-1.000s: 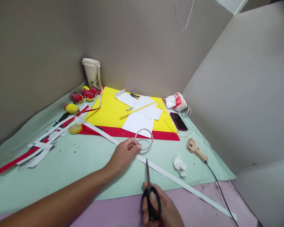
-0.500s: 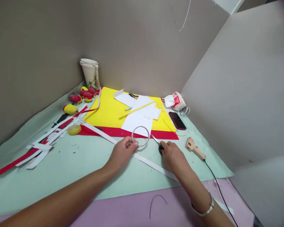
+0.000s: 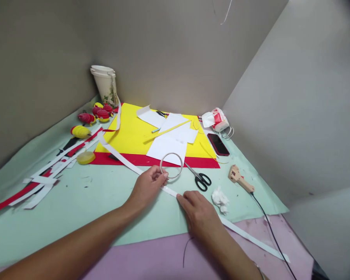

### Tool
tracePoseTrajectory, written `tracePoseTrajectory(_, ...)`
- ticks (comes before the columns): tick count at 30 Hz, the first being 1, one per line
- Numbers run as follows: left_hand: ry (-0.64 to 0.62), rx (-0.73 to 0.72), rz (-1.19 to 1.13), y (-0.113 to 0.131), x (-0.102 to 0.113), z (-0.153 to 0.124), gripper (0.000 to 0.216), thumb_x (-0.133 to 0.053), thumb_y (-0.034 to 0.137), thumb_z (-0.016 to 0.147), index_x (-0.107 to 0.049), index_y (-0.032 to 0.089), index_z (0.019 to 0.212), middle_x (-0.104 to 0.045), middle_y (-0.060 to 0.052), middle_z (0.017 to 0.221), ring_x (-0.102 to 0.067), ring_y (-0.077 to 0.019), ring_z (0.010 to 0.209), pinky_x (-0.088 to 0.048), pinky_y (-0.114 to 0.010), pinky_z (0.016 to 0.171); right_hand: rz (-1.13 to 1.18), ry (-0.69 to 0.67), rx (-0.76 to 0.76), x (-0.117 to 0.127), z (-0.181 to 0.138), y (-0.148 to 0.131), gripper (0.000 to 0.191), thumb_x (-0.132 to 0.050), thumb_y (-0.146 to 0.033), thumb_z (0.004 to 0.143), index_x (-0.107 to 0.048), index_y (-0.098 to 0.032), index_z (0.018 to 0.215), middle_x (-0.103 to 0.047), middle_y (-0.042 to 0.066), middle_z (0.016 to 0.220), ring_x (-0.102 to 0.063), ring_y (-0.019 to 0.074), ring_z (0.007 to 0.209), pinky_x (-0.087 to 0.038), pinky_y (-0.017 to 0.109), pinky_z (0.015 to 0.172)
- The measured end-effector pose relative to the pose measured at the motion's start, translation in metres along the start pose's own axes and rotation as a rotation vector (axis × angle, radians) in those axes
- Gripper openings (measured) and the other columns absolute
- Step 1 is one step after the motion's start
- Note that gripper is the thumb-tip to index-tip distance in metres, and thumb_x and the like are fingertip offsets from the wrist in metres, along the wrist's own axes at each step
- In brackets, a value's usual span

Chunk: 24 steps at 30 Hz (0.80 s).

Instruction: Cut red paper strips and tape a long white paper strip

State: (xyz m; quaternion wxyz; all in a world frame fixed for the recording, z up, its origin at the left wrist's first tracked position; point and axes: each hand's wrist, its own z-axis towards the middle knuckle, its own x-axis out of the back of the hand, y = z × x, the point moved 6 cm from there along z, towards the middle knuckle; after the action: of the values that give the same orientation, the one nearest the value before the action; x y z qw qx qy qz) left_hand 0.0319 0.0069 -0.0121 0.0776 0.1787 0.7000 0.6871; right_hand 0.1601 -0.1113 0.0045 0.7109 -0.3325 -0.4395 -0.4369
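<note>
My left hand (image 3: 147,187) pinches a thin, nearly empty tape ring (image 3: 171,165) and holds it upright over a long white paper strip (image 3: 125,160) that runs diagonally across the pale green mat (image 3: 76,202). My right hand (image 3: 198,212) rests on the same strip just to the right, fingers curled and pressing its surface. Black-handled scissors (image 3: 200,179) lie on the mat beyond my right hand, untouched. A yellow sheet (image 3: 131,134) over a red sheet (image 3: 151,160) lies behind, with white paper pieces (image 3: 169,144) on top.
A paper cup (image 3: 105,84) stands in the back corner beside red and yellow paper ornaments (image 3: 96,114). Cut strips (image 3: 43,179) litter the left. A phone (image 3: 218,144), a crumpled packet (image 3: 217,121), a glue gun (image 3: 239,178) with cord and a tissue wad (image 3: 220,197) lie right. Grey walls enclose the area.
My right hand carried the scissors forward, set them down on the mat by the red sheet, then drew back onto the white strip. My left hand kept holding the tape ring.
</note>
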Motion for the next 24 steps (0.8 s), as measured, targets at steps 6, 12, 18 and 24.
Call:
tracePoseTrajectory(6, 0.045, -0.004, 0.045, 0.003, 0.005, -0.001, 0.025, -0.057, 0.046, 0.084, -0.06, 0.021, 0.085, -0.067, -0.001, 0.075, -0.063, -0.0199, 0.073, -0.047, -0.031, 0.07, 0.023, 0.034, -0.003, 0.003, 0.002, -0.001, 0.042, -0.036, 0.003, 0.084, -0.059, -0.01, 0.116, -0.061, 0.012, 0.089, -0.054, 0.0234, 0.085, -0.049, 0.036, 0.073)
tracePoseTrajectory(12, 0.115, -0.014, 0.117, 0.003, 0.018, 0.005, 0.026, -0.055, 0.047, 0.084, -0.059, 0.021, 0.083, -0.067, -0.001, 0.073, -0.063, -0.0197, 0.071, -0.046, -0.03, 0.066, 0.065, 0.084, -0.002, 0.003, 0.005, -0.002, 0.04, -0.038, 0.004, 0.082, -0.059, -0.012, 0.112, -0.062, 0.013, 0.094, -0.053, 0.0245, 0.092, -0.048, 0.037, 0.076)
tracePoseTrajectory(18, 0.1, -0.052, 0.158, 0.002, 0.019, 0.006, 0.024, -0.055, 0.045, 0.085, -0.059, 0.021, 0.084, -0.068, -0.001, 0.075, -0.063, -0.0201, 0.073, -0.046, -0.031, 0.067, 0.01, 0.031, 0.018, -0.007, 0.014, -0.007, 0.048, -0.041, 0.002, 0.081, -0.055, -0.009, 0.125, -0.059, 0.012, 0.091, -0.048, 0.0234, 0.08, -0.045, 0.036, 0.068)
tracePoseTrajectory(24, 0.107, -0.057, 0.187, 0.006, 0.018, 0.004, 0.023, -0.055, 0.044, 0.084, -0.059, 0.022, 0.084, -0.068, 0.0, 0.074, -0.064, -0.0208, 0.072, -0.046, -0.03, 0.067, -0.002, 0.047, 0.01, -0.008, 0.015, -0.008, 0.041, -0.04, 0.0, 0.084, -0.058, -0.01, 0.119, -0.058, 0.011, 0.088, -0.047, 0.0231, 0.079, -0.044, 0.035, 0.068)
